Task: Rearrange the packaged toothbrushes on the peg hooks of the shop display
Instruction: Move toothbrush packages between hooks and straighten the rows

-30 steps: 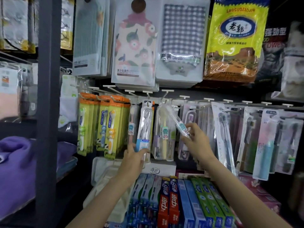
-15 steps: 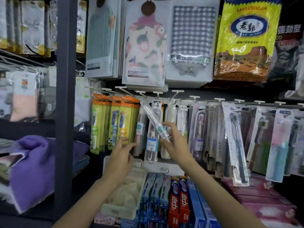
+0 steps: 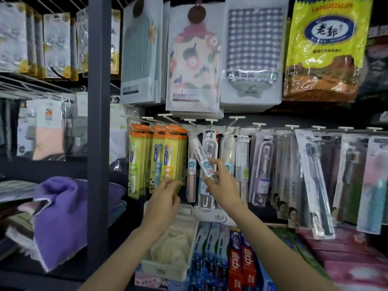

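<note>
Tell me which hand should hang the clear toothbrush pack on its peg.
Right. The right hand already pinches the clear toothbrush pack, tilted with its top end up by the peg hook. The left hand is lower, by the orange-topped packs, and seems to hold nothing.

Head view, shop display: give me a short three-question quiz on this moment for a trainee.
1. True or false: the right hand holds a clear toothbrush pack tilted, its top near a peg hook.
2. What does the left hand reach toward? A) the orange-topped toothbrush packs B) a toothpaste box C) the purple towel
3. Fill in: the yellow bag hangs at the upper ____ of the display.

Key: 1 true; 2 A; 3 right.
</note>
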Available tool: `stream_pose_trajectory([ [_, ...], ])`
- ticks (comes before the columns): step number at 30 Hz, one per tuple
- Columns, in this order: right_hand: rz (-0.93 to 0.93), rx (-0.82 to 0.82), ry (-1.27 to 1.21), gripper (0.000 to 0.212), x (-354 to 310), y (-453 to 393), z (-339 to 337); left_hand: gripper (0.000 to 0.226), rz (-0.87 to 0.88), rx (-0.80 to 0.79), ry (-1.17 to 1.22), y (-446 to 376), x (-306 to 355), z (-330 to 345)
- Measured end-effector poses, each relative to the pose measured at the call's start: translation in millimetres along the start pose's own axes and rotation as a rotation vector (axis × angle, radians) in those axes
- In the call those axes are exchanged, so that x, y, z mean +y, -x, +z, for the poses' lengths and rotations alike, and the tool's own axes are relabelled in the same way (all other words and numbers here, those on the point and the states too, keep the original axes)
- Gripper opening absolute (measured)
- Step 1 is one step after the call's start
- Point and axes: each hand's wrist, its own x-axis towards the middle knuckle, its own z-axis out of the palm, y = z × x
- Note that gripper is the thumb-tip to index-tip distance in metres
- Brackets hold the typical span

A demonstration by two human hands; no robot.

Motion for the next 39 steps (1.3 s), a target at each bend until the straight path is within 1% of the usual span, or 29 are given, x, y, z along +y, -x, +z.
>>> stream_pose_trajectory([
  [2, 0.012, -0.009, -0.084, 0.032, -1.8, 4.2, 7.9, 0.037, -0.019, -0.009, 0.064, -5.5, 11.6, 2.4],
  [4, -0.001, -0.004, -0.129, 0.034, -1.6, 8.0, 14.2, 0.037, -0.040, -0.005, 0.146, -12.8, 21.5, 3.6],
  [5, -0.013, -0.010, -0.109, 0.038, 0.4, 9.0, 15.5, 0.036, -0.069, -0.006, 0.204, -17.2, 25.3, 3.2],
  [8, -0.052, -0.105, 0.058, 0.063, 9.1, 13.8, 14.4, 0.037, -0.222, -0.055, 0.470, -32.5, 32.1, 1.6],
  [10, -0.046, -0.211, 0.075, 0.079, 12.3, 18.8, 12.7, 0.039, -0.273, -0.104, 0.547, -39.4, 35.6, 3.8],
  [11, -0.041, -0.250, 0.071, 0.081, 13.0, 20.8, 11.7, 0.039, -0.281, -0.114, 0.531, -41.2, 37.0, 5.4],
  [12, -0.043, -0.268, 0.075, 0.077, 14.8, 21.7, 10.5, 0.040, -0.285, -0.105, 0.503, -42.5, 37.3, 7.7],
  [14, -0.079, -0.245, 0.133, 0.056, 19.1, 22.8, 3.4, 0.045, -0.285, -0.058, 0.412, -43.8, 34.6, 10.9],
  [16, -0.088, -0.148, 0.188, 0.035, 29.2, 22.7, -9.3, 0.049, -0.262, -0.015, 0.277, -43.3, 29.3, 11.6],
  [17, -0.067, -0.086, 0.188, 0.028, 36.7, 22.2, -16.5, 0.049, -0.237, 0.003, 0.203, -43.2, 26.2, 10.9],
  [19, 0.016, 0.053, 0.195, 0.021, 54.3, 20.0, -31.0, 0.046, -0.181, 0.035, 0.069, -44.3, 20.2, 8.7],
  [21, 0.123, 0.163, 0.211, 0.019, 72.8, 17.2, -41.0, 0.046, -0.128, 0.027, -0.100, -47.0, 16.1, 7.5],
  [23, 0.219, 0.197, 0.173, 0.021, 87.2, 14.8, -45.2, 0.050, -0.113, -0.020, -0.226, -50.3, 14.9, 9.7],
  [27, 0.321, 0.199, 0.128, 0.029, 97.0, 5.4, -42.9, 0.057, -0.139, -0.070, -0.271, -55.2, 20.0, 18.4],
  [29, 0.323, 0.259, 0.096, 0.029, 90.6, -1.0, -39.1, 0.058, -0.156, -0.077, -0.288, -59.0, 20.7, 19.9],
  [31, 0.252, 0.306, 0.074, 0.033, 82.9, -7.2, -32.8, 0.058, -0.182, -0.091, -0.309, -62.8, 19.7, 22.3],
  [33, 0.178, 0.285, 0.087, 0.037, 73.3, -14.3, -23.9, 0.057, -0.197, -0.092, -0.341, -63.1, 18.6, 23.0],
  [36, 0.220, 0.222, 0.131, 0.044, 68.1, -25.9, -13.8, 0.057, -0.182, -0.078, -0.351, -60.7, 17.2, 23.8],
  [39, 0.265, 0.218, 0.163, 0.032, 70.5, -32.4, -12.5, 0.056, -0.167, -0.085, -0.300, -60.2, 15.9, 22.1],
])
